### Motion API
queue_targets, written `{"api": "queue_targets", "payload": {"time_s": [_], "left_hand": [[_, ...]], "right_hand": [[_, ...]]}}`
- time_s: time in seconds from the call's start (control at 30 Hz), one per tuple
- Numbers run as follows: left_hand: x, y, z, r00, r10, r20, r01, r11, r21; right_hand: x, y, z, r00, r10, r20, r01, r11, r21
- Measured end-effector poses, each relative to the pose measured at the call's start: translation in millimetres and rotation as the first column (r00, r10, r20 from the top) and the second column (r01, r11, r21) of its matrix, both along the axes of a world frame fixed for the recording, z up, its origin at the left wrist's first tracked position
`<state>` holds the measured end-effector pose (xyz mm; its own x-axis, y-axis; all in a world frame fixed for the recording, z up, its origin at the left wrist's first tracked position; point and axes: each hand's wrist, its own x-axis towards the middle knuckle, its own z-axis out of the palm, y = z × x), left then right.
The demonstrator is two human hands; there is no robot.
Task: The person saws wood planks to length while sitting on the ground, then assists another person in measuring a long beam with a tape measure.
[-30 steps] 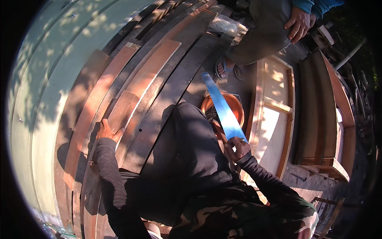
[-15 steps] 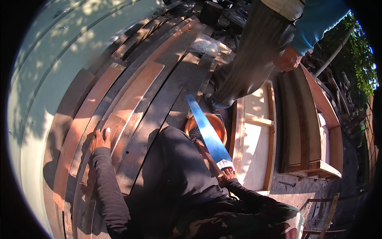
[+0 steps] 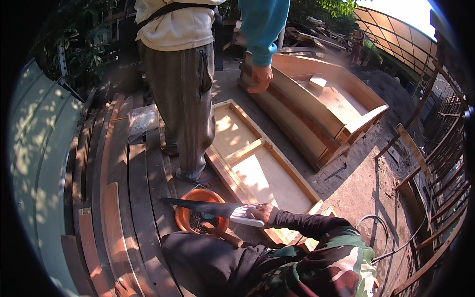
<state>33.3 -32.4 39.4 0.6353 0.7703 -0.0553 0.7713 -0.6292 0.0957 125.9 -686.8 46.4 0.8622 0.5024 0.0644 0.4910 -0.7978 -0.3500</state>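
Observation:
A handsaw [image 3: 203, 205] with a white and red handle is gripped in my right hand [image 3: 265, 213]. Its blade points left, above an orange tub [image 3: 181, 218] that holds a heap of nails. A wooden tool handle [image 3: 231, 238] leans out over the tub's near rim. At the lower edge, my left hand [image 3: 126, 288] rests on a reddish plank [image 3: 117, 242], fingers apart; part of it is cut off by the frame.
Long boards [image 3: 141, 198] lie side by side at left, beside a green metal sheet [image 3: 42, 168]. A person [image 3: 183, 99] stands just beyond the tub. Right of them lie a wooden frame panel [image 3: 252, 178] and a large wooden box [image 3: 297, 109]. A metal rack [image 3: 445, 198] stands far right.
The view has swung right and upward. My right hand has turned the saw from pointing away to pointing left. The standing person's hand now hangs beside the wooden box.

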Motion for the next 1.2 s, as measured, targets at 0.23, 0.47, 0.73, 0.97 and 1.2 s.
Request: {"api": "queue_targets", "payload": {"time_s": [0.23, 0.47, 0.73, 0.97, 1.2], "left_hand": [[-28, 46, -50, 0.98, 0.062, 0.189, -0.032, 0.986, -0.161], [47, 31, 13, 0.965, 0.175, -0.195, -0.201, 0.972, -0.124], [81, 1, 1, 0.9, 0.435, 0.022, -0.426, 0.889, -0.167], [80, 0, -3, 0.885, 0.455, -0.099, -0.464, 0.881, -0.096], [79, 4, -4, 0.862, 0.5, -0.081, -0.506, 0.853, -0.125]], "right_hand": [[28, 42, 84, 0.991, 0.086, -0.106, -0.041, 0.928, 0.37], [38, 150, 75, 0.871, 0.119, -0.477, 0.212, 0.784, 0.584], [56, 266, 81, 0.725, 0.526, -0.444, -0.019, 0.66, 0.751], [65, 293, 67, 0.669, 0.587, -0.457, -0.085, 0.671, 0.737], [67, 299, 64, 0.633, 0.613, -0.472, -0.07, 0.653, 0.754]]}}
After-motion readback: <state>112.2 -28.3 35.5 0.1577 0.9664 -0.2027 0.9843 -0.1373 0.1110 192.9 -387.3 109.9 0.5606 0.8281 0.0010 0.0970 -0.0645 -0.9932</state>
